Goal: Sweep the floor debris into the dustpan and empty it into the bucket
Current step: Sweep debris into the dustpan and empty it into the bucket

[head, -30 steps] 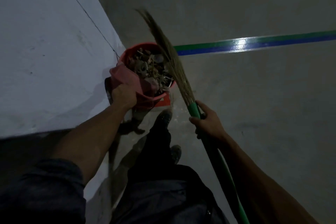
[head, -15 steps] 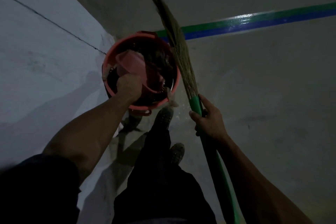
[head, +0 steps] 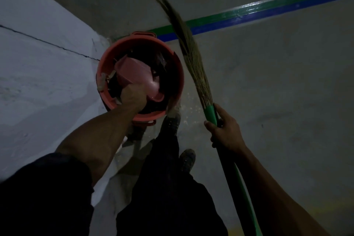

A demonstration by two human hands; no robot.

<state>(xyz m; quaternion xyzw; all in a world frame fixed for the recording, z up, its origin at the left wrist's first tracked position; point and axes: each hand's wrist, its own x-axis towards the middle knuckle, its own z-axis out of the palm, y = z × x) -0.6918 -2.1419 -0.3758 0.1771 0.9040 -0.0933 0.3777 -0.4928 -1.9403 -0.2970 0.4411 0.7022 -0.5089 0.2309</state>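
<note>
left hand point(head: 132, 95): we grip the pink dustpan point(head: 140, 78), tipped inside the orange bucket point(head: 177, 71) (contents dark)
right hand point(head: 226, 130): we hold the broom point(head: 193, 65) by its handle, bristles up

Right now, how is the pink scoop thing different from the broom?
The pink dustpan is short and wide, tipped down inside the red bucket; the broom is long and thin, outside the bucket, bristles pointing up. The left hand grips the dustpan; the right hand holds the broom's green handle. Each is held in one hand.
</note>
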